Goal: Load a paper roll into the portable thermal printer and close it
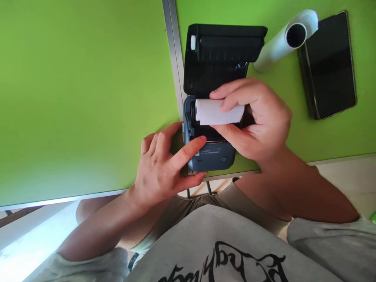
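Note:
A dark blue-grey portable printer (211,158) sits at the table's near edge, its black lid (216,76) swung up and back. My left hand (164,160) grips the printer's left side, with the index finger over the rim of the paper bay and the thumb along the front. Between the thumb and fingers of my right hand (258,117) is a small white paper roll (217,111), lying crosswise at the open bay. My fingers cover its right end. Whether the roll touches the bay floor I cannot tell.
A taller white paper roll (273,49) with a dark hollow core stands behind on the right, its loose end curling out. Beside it lies a black smartphone (330,64), apparently raised on something dark. A metal seam (173,47) divides the green tabletop (88,78).

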`<state>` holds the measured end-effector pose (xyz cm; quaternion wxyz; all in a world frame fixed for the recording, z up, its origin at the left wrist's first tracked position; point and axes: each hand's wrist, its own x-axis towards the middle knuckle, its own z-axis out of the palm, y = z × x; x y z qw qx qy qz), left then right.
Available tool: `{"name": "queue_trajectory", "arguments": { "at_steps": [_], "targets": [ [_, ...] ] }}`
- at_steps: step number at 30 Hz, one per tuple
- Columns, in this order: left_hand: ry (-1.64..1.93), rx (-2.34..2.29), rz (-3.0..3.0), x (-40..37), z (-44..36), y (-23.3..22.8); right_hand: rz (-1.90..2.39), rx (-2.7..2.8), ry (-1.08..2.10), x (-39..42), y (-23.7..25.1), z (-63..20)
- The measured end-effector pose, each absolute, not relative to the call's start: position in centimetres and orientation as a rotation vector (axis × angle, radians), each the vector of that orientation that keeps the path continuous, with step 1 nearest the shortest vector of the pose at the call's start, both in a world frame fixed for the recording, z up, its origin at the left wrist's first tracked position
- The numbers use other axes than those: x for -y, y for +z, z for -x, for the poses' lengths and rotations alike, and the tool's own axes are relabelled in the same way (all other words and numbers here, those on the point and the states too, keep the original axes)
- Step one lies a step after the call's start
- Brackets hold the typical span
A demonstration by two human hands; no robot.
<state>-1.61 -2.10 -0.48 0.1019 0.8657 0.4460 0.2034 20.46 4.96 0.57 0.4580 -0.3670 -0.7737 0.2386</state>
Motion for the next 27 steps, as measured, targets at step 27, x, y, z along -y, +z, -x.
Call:
{"name": "queue_trajectory", "arguments": {
  "at_steps": [27],
  "targets": [
    [0.679,-1.29,-2.59,2.18,1.76,-0.73,0.796,2.106,0.655,-4.32,0.76,-20.83]
  ]
}}
